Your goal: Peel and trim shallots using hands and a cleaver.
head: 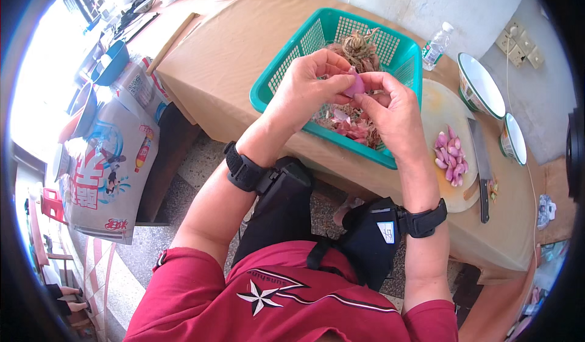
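Between my two hands is a purple shallot [354, 86], pinched in the fingertips above a green plastic basket [274, 74]. My left hand [315, 79] grips it from one side, and my right hand [386, 106] holds it from the other. Inside the basket lie a bundle of shallots with dry, stringy tops [361, 49] and loose reddish skins [349, 127]. To the right, a pile of peeled shallots [450, 157] rests on a round cutting board [441, 99]. A kitchen knife [481, 159] with a black handle lies across the board's right edge.
Two bowls [482, 86] and a plastic bottle [437, 47] stand along the table's wall side. Small trimmings [493, 190] lie beside the knife handle. A cable [508, 81] hangs from wall sockets [516, 45]. Left of the brown-covered table [219, 67], a printed bag-like cover [109, 168] hangs down.
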The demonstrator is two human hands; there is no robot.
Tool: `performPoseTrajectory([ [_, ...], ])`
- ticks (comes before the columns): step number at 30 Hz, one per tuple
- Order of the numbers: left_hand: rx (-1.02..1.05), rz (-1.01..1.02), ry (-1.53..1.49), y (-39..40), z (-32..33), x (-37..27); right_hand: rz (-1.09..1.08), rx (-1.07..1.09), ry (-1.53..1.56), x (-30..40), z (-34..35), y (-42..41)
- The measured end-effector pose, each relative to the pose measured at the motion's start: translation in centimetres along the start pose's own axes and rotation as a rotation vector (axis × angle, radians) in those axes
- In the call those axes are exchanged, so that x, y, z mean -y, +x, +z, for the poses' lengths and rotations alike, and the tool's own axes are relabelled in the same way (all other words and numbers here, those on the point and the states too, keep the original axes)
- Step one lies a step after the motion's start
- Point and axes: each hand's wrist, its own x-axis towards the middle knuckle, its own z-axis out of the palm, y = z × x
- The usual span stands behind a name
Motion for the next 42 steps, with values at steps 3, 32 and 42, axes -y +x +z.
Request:
performPoseTrajectory([
  [3,0.011,0.054,0.07,0.0,-0.1,0.0,-0.009,0.014,-0.016,0.1,0.0,0.0],
  [32,0.016,-0.005,0.069,0.3,-0.1,0.6,0.023,-0.057,0.047,-1.2,-0.3,0.7],
  [42,-0.084,0.04,0.248,0.3,-0.2,0.8,-0.049,-0.09,-0.018,-1.3,-0.3,0.4],
])
